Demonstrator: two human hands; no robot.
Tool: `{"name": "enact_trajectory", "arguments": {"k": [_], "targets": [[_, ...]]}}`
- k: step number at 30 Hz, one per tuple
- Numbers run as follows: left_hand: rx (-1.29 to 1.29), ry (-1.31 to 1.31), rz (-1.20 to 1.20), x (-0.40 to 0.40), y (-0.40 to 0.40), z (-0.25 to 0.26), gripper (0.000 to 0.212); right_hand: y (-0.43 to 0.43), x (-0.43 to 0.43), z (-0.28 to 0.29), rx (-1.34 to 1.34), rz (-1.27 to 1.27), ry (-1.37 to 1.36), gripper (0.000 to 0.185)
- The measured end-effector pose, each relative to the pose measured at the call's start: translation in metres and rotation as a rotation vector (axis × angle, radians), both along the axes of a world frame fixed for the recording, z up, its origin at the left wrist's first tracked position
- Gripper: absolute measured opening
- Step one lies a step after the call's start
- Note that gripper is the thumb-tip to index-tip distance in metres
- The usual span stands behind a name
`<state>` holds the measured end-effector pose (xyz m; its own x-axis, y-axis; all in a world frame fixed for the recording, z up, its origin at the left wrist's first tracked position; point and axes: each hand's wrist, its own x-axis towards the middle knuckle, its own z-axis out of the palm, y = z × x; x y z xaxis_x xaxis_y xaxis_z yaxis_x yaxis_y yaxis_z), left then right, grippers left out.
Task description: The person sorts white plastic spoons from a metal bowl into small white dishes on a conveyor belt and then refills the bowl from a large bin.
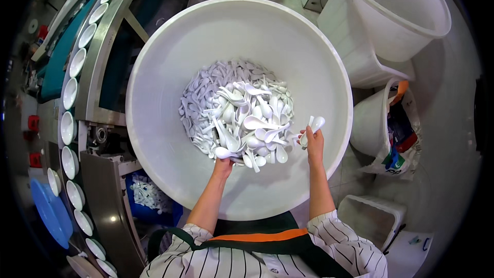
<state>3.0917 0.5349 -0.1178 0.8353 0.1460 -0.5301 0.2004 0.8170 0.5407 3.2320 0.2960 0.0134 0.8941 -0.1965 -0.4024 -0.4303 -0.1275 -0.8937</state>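
Note:
A large white round plastic tub (239, 31) stands before me with many white ceramic soup spoons (216, 81) at its bottom. Over them, nearer to me, rises a brighter heap of the same spoons (251, 119), lying in all directions. My left hand (223, 168) is at the heap's near edge, its fingers hidden beneath spoons; what it grips there cannot be made out. At the tub's right side, my right hand (314, 143) is closed around a few white spoons (317, 123), held up apart from the heap.
On my left runs a conveyor (96, 96) lined with white bowls (69, 127). Below it sits a blue container (139, 212) with small white pieces. A blue basin (50, 212) stands far left. White bins (347, 42) and a lined waste bin (366, 123) are on the right.

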Motion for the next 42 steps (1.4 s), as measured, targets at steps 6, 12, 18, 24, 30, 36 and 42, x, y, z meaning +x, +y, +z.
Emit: {"name": "enact_trajectory", "arguments": {"k": [6, 12, 18, 24, 30, 36, 42], "targets": [[-0.002, -0.002, 0.084, 0.007, 0.0, 0.067, 0.043, -0.019, -0.032, 0.012, 0.028, 0.136, 0.03, 0.032], [0.11, -0.039, 0.133, 0.015, 0.017, 0.091, 0.041, -0.013, -0.016, -0.004, 0.112, 0.255, 0.197, 0.037], [0.151, -0.051, 0.154, 0.014, 0.017, 0.143, 0.062, -0.032, 0.027, -0.021, -0.034, 0.572, 0.077, 0.036], [0.139, -0.141, 0.299, -0.023, 0.016, 0.189, 0.057, -0.022, 0.069, 0.017, -0.011, 0.281, 0.002, 0.035], [0.093, -0.08, 0.514, -0.137, 0.01, 0.259, 0.034, 0.046, 0.066, 0.09, 0.139, 0.586, -0.332, 0.034], [0.167, -0.199, 0.749, -0.318, -0.006, 0.34, 0.027, 0.195, -0.038, 0.21, 0.301, 0.96, -0.494, 0.037], [0.235, -0.274, 0.978, -0.523, -0.038, 0.376, 0.03, 0.333, -0.269, 0.277, 0.356, 1.458, -0.548, 0.034]]}}
